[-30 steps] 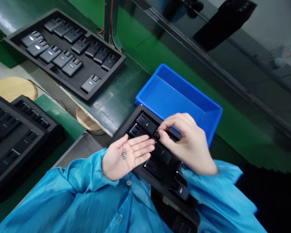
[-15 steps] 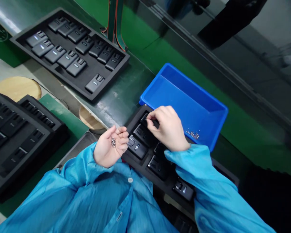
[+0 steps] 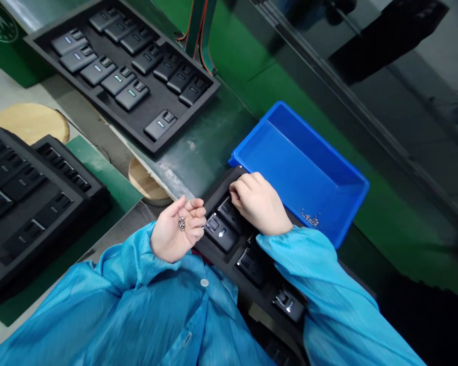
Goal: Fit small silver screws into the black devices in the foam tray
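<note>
My left hand (image 3: 178,229) is turned palm up with its fingers curled, cupping several small metal pins (image 3: 181,222). Beside it lies a black foam tray (image 3: 217,272) with black devices set in its recesses. My right hand (image 3: 260,203) hangs over the far end of this tray, fingers pinched together and pointing down at a device (image 3: 229,209). Whatever those fingertips hold is hidden. Nearer to my body, another device (image 3: 222,233) with a small clip and white lettering sits in the tray, and one more (image 3: 289,305) lies by my right sleeve.
Behind the right hand stands a blue plastic bin (image 3: 290,147) with a small heap of metal pins (image 3: 309,218) in its corner. A second foam tray (image 3: 152,145) of devices rests on the green bench (image 3: 198,137). Stacked trays (image 3: 61,223) stand at left, near wooden stools (image 3: 34,122).
My right hand's fingers have drawn closer together above the far end of the tray. The left hand keeps its cupped pose with the pins. The whole view has shifted slightly.
</note>
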`<state>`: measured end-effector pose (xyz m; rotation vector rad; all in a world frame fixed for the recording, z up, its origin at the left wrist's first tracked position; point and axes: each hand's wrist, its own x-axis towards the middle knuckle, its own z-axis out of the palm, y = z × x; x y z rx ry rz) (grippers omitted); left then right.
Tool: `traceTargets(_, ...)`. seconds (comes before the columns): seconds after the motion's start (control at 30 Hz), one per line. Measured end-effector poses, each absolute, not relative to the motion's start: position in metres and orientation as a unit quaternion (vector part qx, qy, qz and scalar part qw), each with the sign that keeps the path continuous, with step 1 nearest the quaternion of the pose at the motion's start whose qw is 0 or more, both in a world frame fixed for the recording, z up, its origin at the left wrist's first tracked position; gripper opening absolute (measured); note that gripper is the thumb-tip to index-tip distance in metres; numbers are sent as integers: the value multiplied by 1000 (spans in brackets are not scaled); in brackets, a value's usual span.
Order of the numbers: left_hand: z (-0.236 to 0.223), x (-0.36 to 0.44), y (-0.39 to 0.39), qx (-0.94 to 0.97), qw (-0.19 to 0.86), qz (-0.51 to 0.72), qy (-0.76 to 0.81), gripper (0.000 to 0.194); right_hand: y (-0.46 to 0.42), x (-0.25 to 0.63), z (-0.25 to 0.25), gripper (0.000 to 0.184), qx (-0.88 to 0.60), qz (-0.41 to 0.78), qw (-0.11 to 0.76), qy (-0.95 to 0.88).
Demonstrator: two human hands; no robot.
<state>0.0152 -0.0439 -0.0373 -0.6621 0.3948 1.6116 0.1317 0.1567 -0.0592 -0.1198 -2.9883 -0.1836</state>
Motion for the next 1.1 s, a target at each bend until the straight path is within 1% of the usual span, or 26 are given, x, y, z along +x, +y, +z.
traceTargets(0.33, -42, 15, -47, -286, 622, 710, 162, 55, 146, 127, -45, 25, 12, -123, 34, -992)
traceTargets(0.6, -44, 14, -48, -274, 614, 723, 158, 52, 146, 137, -52, 22, 21, -127, 54, -990)
traceTargets(0.77, -42, 14, -49, -268, 610, 727, 167, 54, 146, 153, -53, 29, -19, -76, 72, -994)
traceTargets(0.9, -41, 15, -50, -271, 608, 724, 179, 54, 137, 176, -53, 31, -116, 4, 82, -990)
traceTargets(1.0, -40, 15, -50, -273, 606, 723, 187, 54, 124, 190, -55, 27, -183, 53, 68, -979)
traceTargets(1.1, -39, 15, -49, -268, 605, 724, 195, 54, 112, 195, -58, 30, -221, 79, 51, -971)
